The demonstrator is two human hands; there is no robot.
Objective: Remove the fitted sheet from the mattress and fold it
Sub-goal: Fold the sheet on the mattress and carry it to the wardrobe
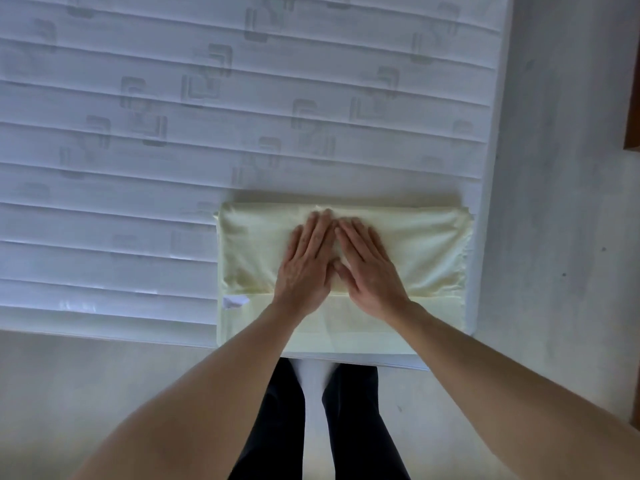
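Head view: both flat hands, left hand (306,263) and right hand (369,263), press the smooth folded fitted sheet (426,251) onto the quilted mattress (173,133).

1. A bare white quilted mattress (145,188), stitched in horizontal bands with faint grey square motifs, fills the far and left part of the view.
2. A pale yellow fitted sheet (426,247), folded into a rectangle, lies on its near right corner.
3. Pale floor (554,202) borders the mattress on the right and near sides.
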